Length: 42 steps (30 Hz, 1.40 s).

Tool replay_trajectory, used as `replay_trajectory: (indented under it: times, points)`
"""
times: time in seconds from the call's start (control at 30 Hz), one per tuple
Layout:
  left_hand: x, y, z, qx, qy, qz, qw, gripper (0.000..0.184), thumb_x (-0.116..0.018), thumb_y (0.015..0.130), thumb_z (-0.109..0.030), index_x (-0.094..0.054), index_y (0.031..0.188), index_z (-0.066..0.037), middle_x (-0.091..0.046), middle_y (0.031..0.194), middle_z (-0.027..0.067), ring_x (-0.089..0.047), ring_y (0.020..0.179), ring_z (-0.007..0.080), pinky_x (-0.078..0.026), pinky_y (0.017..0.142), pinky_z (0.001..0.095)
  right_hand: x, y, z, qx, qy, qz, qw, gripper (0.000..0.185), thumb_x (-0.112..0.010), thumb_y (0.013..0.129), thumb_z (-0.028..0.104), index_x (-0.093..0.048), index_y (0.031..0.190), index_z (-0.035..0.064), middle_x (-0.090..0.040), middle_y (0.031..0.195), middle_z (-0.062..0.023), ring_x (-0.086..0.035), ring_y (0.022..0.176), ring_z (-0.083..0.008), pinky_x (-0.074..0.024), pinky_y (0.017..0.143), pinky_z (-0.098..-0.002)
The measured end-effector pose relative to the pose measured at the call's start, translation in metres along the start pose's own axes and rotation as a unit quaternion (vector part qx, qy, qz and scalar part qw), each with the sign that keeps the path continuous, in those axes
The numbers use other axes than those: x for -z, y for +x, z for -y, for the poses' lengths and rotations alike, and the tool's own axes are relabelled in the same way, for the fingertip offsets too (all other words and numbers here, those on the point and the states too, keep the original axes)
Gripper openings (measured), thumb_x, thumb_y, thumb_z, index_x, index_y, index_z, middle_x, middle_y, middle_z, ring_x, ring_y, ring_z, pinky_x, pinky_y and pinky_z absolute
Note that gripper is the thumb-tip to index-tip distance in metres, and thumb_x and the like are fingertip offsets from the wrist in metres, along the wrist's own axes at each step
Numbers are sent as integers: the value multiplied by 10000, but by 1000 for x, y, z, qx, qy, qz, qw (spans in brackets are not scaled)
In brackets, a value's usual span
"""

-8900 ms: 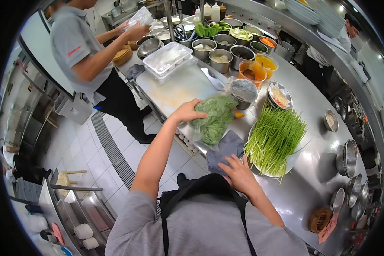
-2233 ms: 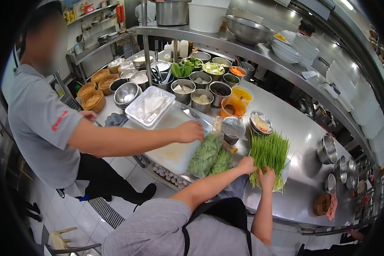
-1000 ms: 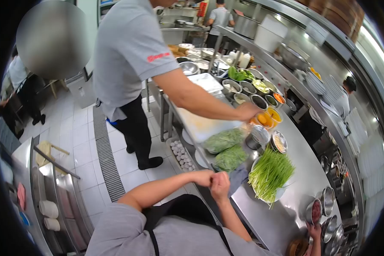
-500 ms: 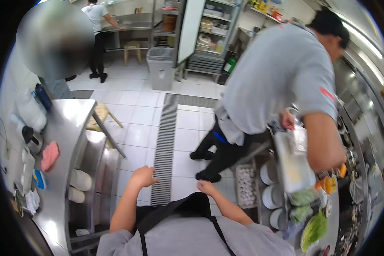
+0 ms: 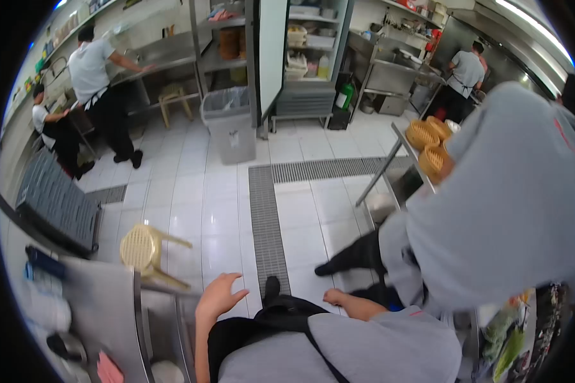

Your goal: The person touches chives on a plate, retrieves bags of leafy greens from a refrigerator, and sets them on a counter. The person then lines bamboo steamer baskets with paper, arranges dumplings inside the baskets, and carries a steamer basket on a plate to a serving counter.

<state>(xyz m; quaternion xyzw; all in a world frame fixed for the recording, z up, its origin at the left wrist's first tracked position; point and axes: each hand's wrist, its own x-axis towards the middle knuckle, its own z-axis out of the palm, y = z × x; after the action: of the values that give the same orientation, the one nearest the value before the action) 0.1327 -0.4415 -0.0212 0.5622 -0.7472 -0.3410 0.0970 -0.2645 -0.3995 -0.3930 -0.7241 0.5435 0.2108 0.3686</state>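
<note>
My left hand (image 5: pixel 222 295) is in the air over the tiled floor, its thumb and fingers apart and nothing in it. To its left are a yellow plastic stool (image 5: pixel 142 247) and the end of a steel counter (image 5: pixel 105 290). Low in front of my body, my right hand (image 5: pixel 336 297) has its fingers curled in, with no object showing. It is close to the dark trouser leg of a co-worker (image 5: pixel 501 204) in a grey shirt, whose hands are mostly hidden. A floor drain grate (image 5: pixel 266 223) runs between my hands, with my dark shoe (image 5: pixel 272 287) on it.
A grey bin (image 5: pixel 230 131) and an open fridge (image 5: pixel 310 48) stand ahead. Bamboo steamers (image 5: pixel 423 135) sit on a steel table at right. Leafy greens (image 5: pixel 510 354) lie lower right. Other people work at the far left and far right. A pink cloth (image 5: pixel 109 368) is on the left counter.
My view has moved forward along the drain, and the stool and bin appear nearer. The co-worker at right is now closer beside me. My left hand's fingers have spread more.
</note>
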Motion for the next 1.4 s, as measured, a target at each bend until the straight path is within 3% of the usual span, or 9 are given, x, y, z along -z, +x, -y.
replay_trajectory:
  times: [0.07, 0.17, 0.3, 0.47, 0.6, 0.8, 0.93, 1.03, 1.4]
  points:
    - [43, 48, 7, 28, 29, -62, 997, 454, -661, 768, -306, -551, 1126, -50, -564, 1096, 175, -529, 1028, 347, -438, 870, 396, 82, 89, 9, -2, 122, 62, 991, 341, -591, 761, 284, -662, 972, 25, -647, 963, -180, -620, 865, -350, -475, 755, -462]
    - [99, 99, 17, 84, 51, -119, 988, 469, -678, 750, -283, -545, 1128, -38, -559, 1097, 179, -539, 1002, 345, -455, 839, 398, 221, 159, 61, 58, -46, 3, 997, 327, -578, 757, 207, -635, 1024, 27, -593, 1133, -147, -561, 1027, -329, -445, 836, -451]
    - [148, 187, 56, 72, 17, -109, 991, 495, -709, 712, -244, -544, 1123, -23, -562, 1057, 178, -561, 908, 331, -479, 751, 391, 437, 183, 136, 249, 194, -325, 892, 262, -535, 782, 200, -605, 950, 11, -634, 927, -179, -601, 862, -353, -479, 754, -431]
    - [193, 381, 24, -42, 89, -119, 988, 439, -708, 707, -207, -568, 1077, -16, -580, 986, 177, -586, 797, 327, -482, 715, 376, 569, 178, 104, 245, 202, -394, 863, 259, -552, 809, 239, -613, 980, 55, -612, 915, -146, -582, 875, -339, -464, 787, -417]
    - [201, 563, -78, -210, 84, -25, 974, 356, -676, 743, -165, -581, 1057, -28, -586, 990, 169, -592, 856, 321, -476, 752, 382, 585, 175, -7, 38, 184, -444, 876, 202, -603, 779, 195, -624, 919, 52, -608, 863, -137, -586, 832, -318, -475, 747, -404]
    - [128, 739, -280, -521, 39, 144, 841, 249, -649, 774, -163, -606, 996, -59, -588, 961, 97, -578, 889, 289, -480, 746, 356, 606, 74, -162, -248, 292, -644, 662, 155, -614, 781, 136, -653, 906, 52, -628, 823, -124, -621, 728, -227, -505, 663, -333]
    - [59, 799, -380, -606, -11, 209, 768, 228, -646, 780, -153, -611, 987, -64, -590, 938, 85, -582, 847, 278, -475, 729, 346, 639, -15, -226, -324, 266, -766, 488, 120, -654, 751, 101, -645, 841, 21, -623, 781, -117, -603, 617, -217, -491, 589, -310]
    - [12, 845, -434, -611, -16, 248, 752, 229, -648, 781, -174, -615, 981, -68, -585, 934, 78, -583, 814, 272, -484, 713, 351, 657, -69, -303, -375, 214, -793, 430, 95, -665, 738, 66, -642, 825, 36, -619, 741, -113, -596, 606, -216, -476, 557, -303]
    - [-152, 1032, -687, -684, -34, 309, 660, 181, -635, 755, -107, -625, 932, -70, -591, 894, 91, -591, 804, 263, -486, 712, 354, 736, -201, -656, -603, 174, -644, 437, 312, -657, 726, 158, -623, 1003, 20, -633, 995, -169, -599, 922, -309, -467, 821, -367]
